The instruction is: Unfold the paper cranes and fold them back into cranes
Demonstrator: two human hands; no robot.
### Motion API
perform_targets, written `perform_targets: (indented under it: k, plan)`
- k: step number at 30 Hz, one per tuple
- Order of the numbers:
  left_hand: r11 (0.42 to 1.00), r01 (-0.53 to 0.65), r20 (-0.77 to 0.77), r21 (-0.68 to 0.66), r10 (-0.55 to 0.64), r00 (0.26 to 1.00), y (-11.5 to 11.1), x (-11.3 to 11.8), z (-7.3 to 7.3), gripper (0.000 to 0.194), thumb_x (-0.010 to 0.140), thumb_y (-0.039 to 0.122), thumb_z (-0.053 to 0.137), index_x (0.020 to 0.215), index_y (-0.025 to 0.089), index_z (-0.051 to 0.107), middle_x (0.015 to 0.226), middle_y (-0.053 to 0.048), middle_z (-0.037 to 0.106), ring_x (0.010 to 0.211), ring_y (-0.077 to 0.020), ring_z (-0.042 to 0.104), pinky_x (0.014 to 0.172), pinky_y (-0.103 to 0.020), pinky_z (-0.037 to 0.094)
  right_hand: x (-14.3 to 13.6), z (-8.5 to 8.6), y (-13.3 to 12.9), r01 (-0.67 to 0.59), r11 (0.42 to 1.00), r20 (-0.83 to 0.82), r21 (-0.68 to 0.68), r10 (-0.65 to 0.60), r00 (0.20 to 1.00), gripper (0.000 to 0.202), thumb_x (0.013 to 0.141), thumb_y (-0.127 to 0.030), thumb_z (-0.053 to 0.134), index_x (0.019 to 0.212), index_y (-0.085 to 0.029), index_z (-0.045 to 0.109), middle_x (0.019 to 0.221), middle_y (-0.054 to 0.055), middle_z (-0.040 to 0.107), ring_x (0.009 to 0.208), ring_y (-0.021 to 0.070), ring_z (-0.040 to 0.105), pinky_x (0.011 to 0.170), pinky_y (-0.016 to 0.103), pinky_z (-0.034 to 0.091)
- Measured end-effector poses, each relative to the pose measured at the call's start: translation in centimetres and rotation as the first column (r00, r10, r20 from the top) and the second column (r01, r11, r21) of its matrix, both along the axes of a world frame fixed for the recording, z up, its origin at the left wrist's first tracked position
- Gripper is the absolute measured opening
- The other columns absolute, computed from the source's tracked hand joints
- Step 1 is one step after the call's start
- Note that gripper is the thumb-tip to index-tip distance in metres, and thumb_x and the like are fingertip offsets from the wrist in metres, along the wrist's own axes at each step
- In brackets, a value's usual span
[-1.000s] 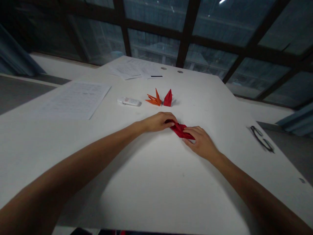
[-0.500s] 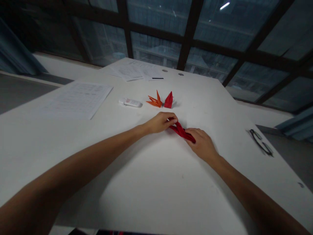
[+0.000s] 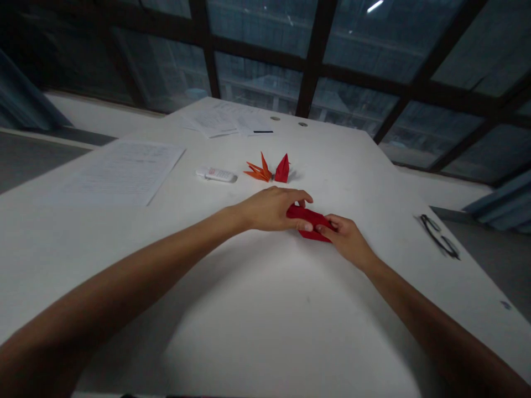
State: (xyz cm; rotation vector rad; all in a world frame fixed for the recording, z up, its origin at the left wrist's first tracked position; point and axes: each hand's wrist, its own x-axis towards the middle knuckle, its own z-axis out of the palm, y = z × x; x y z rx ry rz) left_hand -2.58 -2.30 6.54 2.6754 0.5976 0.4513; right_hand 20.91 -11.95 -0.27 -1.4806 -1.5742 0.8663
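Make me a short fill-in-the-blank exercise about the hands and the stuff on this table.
1. The left hand and right hand both hold folded paper coloured ____.
2. Beside the small red origami piece stands another, coloured ____.
3. As pictured, the glasses lie near the table's ____ edge.

Missing words: red; orange; right.

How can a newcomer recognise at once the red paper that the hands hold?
On the white table, find the left hand and right hand close together. The red paper is the piece they hold; the other red piece stands farther back, beside the orange piece.
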Motion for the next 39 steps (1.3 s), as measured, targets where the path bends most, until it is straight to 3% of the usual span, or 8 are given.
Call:
perform_targets:
  k: [5, 9, 12, 17, 26, 33, 39]
  plan:
    - [0.988, 0.052, -0.052, -0.149, -0.06, 0.997, 0.1, 0.2, -0.9, 0.049, 0.086, 0.037, 0.076, 0.132, 0.025, 0.064, 0.11, -0.005, 0.076, 0.091, -0.02, 0.07, 0.079, -0.027, 0.048, 0.2, 0.4, -0.6, -0.1, 0.982, -0.117, -0.159, 0.082, 0.99, 0.028, 0.086, -0.046, 0.072, 0.089, -0.019, 0.07, 0.075, 0.0, 0.067, 0.063, 0.0143, 0.058, 0.057, 0.026, 0.042]
    - [0.964, 0.083, -0.02, -0.252, -0.091, 0.996, 1.4, 0.3, -2.5, 0.039, 0.083, 0.026, 0.075, 0.122, 0.023, 0.069, 0.098, -0.002, 0.076, 0.082, -0.0161, 0.068, 0.075, -0.025, 0.047, 0.0, 0.1, -0.9, -0.088, 0.989, -0.081, -0.116, 0.079, 0.994, 0.031, 0.091, -0.05, 0.065, 0.089, -0.02, 0.071, 0.074, -0.001, 0.065, 0.063, 0.014, 0.055, 0.056, 0.025, 0.04]
    - [0.948, 0.089, 0.014, -0.304, -0.089, 0.996, 2.1, 0.2, -3.4, 0.03, 0.082, 0.025, 0.074, 0.111, 0.019, 0.073, 0.096, -0.002, 0.076, 0.082, -0.0159, 0.067, 0.074, -0.025, 0.047, -0.2, -0.2, -1.0, -0.085, 0.996, 0.032, -0.037, 0.086, 0.996, 0.03, 0.092, -0.049, 0.066, 0.098, -0.02, 0.073, 0.083, 0.001, 0.07, 0.072, 0.017, 0.06, 0.065, 0.027, 0.046]
    - [0.92, 0.098, 0.025, -0.378, -0.096, 0.995, 2.2, 0.1, -3.9, 0.028, 0.081, 0.027, 0.072, 0.107, 0.018, 0.073, 0.094, -0.002, 0.076, 0.082, -0.0155, 0.067, 0.073, -0.024, 0.047, -0.3, -0.2, -1.2, -0.088, 0.996, 0.235, 0.025, 0.08, 0.969, 0.027, 0.096, -0.044, 0.061, 0.097, -0.021, 0.075, 0.081, 0.0, 0.07, 0.072, 0.0176, 0.06, 0.066, 0.028, 0.044]
    - [0.899, 0.118, -0.003, -0.422, -0.131, 0.991, 2.0, 0.2, -4.0, 0.026, 0.081, 0.029, 0.073, 0.104, 0.018, 0.074, 0.093, -0.002, 0.076, 0.08, -0.015, 0.066, 0.071, -0.024, 0.046, -0.2, 0.3, -1.4, -0.12, 0.992, 0.263, -0.036, 0.125, 0.957, 0.037, 0.099, -0.047, 0.055, 0.077, -0.021, 0.07, 0.064, -0.003, 0.058, 0.059, 0.0149, 0.051, 0.053, 0.027, 0.035]
    - [0.911, 0.123, -0.007, -0.394, -0.137, 0.991, 2.0, 0.3, -4.5, 0.019, 0.081, 0.027, 0.072, 0.098, 0.018, 0.074, 0.089, 0.0, 0.074, 0.078, -0.0141, 0.064, 0.071, -0.023, 0.045, -0.6, 0.1, -1.5, -0.114, 0.99, 0.343, 0.083, 0.079, 0.936, 0.032, 0.1, -0.038, 0.056, 0.078, -0.021, 0.071, 0.076, 0.002, 0.065, 0.069, 0.0172, 0.06, 0.062, 0.03, 0.043]
    - [0.94, 0.07, -0.064, -0.333, -0.097, 0.993, 1.6, 0.4, -4.4, 0.014, 0.083, 0.026, 0.071, 0.093, 0.018, 0.074, 0.08, 0.002, 0.071, 0.072, -0.0131, 0.061, 0.069, -0.024, 0.042, -0.9, -0.5, -1.3, -0.05, 0.982, 0.356, 0.182, -0.019, 0.934, 0.015, 0.096, -0.03, 0.062, 0.09, -0.022, 0.072, 0.088, 0.004, 0.069, 0.079, 0.0199, 0.063, 0.072, 0.034, 0.049]
